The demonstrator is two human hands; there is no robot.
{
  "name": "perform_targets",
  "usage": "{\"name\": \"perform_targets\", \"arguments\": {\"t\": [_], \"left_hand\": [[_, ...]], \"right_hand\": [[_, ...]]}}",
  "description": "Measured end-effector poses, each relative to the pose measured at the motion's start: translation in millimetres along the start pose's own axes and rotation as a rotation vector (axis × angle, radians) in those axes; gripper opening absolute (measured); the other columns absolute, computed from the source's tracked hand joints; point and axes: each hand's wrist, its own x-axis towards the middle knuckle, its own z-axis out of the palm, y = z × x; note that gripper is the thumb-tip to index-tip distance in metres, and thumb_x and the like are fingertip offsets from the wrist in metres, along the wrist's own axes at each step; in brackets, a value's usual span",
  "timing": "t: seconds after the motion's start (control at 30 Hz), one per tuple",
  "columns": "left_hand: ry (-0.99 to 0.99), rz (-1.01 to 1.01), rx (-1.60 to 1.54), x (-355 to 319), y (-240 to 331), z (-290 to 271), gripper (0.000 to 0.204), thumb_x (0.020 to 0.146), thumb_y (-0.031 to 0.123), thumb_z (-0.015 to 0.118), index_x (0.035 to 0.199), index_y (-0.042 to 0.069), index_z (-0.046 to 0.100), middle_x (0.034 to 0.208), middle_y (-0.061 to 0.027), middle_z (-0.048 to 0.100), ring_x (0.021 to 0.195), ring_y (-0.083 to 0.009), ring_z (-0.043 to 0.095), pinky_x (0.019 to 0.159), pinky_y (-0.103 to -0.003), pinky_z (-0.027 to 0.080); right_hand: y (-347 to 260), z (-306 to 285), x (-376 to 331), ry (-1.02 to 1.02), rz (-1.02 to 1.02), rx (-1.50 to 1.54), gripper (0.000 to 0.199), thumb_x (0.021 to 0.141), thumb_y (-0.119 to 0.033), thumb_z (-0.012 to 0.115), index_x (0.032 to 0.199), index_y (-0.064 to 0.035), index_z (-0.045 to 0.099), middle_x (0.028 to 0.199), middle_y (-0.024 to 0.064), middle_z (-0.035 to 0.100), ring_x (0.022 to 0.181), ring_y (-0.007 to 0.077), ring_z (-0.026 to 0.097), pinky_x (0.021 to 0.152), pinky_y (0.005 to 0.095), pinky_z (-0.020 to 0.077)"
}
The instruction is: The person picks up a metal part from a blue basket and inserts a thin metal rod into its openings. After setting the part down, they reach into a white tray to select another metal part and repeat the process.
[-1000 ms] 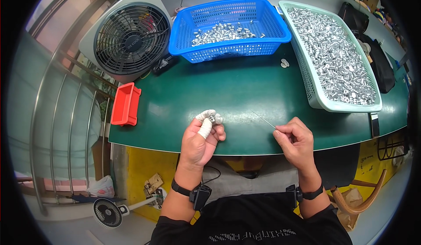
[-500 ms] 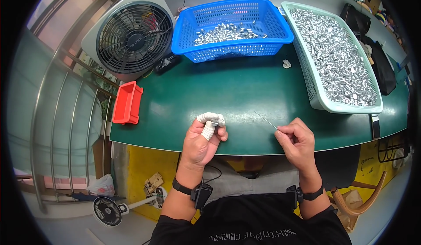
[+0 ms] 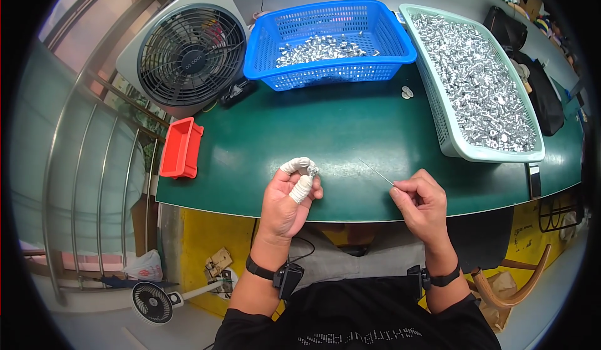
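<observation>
My left hand (image 3: 289, 197) hovers at the near edge of the green table (image 3: 332, 131). Its thumb and forefinger wear white finger wraps and pinch a small silver metal part (image 3: 311, 171). My right hand (image 3: 422, 205) is a little to the right, at the same edge. It pinches a thin metal pin (image 3: 377, 173) that points up and to the left over the table, toward the left hand. The pin's tip and the metal part are apart.
A blue basket (image 3: 330, 42) with small silver parts stands at the back. A pale green basket (image 3: 476, 81) heaped with silver parts lies at the right. A grey fan (image 3: 188, 49) stands back left, a red tray (image 3: 180, 148) at the left edge. Two small white pieces (image 3: 407, 91) lie between the baskets.
Both hands have stayed at the near table edge with only small shifts. The left hand still pinches the metal part and the right hand still holds the pin.
</observation>
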Motion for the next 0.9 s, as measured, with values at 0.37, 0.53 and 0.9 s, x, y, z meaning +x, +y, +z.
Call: {"name": "perform_targets", "arguments": {"t": [0.37,0.53,0.9], "left_hand": [[0.032,0.021,0.069,2.8,0.8,5.5,0.031,0.092,0.0,0.065,0.121,0.007,0.058,0.109,-0.0045,0.063,0.092,-0.0191,0.058,0.077,-0.033,0.047],[0.088,-0.008,0.134,17.6,13.8,19.4,0.029,0.092,-0.001,0.063,0.12,0.005,0.058,0.107,-0.0064,0.064,0.087,-0.0179,0.06,0.072,-0.031,0.05],[0.262,0.196,0.713,176.2,77.1,71.3,0.035,0.093,0.007,0.068,0.123,-0.006,0.055,0.098,-0.0106,0.065,0.073,-0.0154,0.065,0.056,-0.026,0.053]], "right_hand": [[-0.5,-1.2,1.3,0.011,-0.016,-0.018,0.008,0.082,0.004,0.073,0.089,0.0006,0.07,0.077,0.0009,0.054,0.062,0.0049,0.046,0.053,0.0201,0.0351],[-5.0,1.4,1.4,0.011,-0.079,-0.087,0.007,0.083,0.004,0.071,0.089,0.0008,0.069,0.077,0.0038,0.056,0.061,0.0086,0.05,0.053,0.0224,0.0385],[-4.1,6.6,-1.3,0.034,-0.207,-0.218,0.007,0.084,0.002,0.069,0.091,0.0012,0.068,0.078,0.0068,0.056,0.063,0.013,0.055,0.054,0.0269,0.0433]]}}
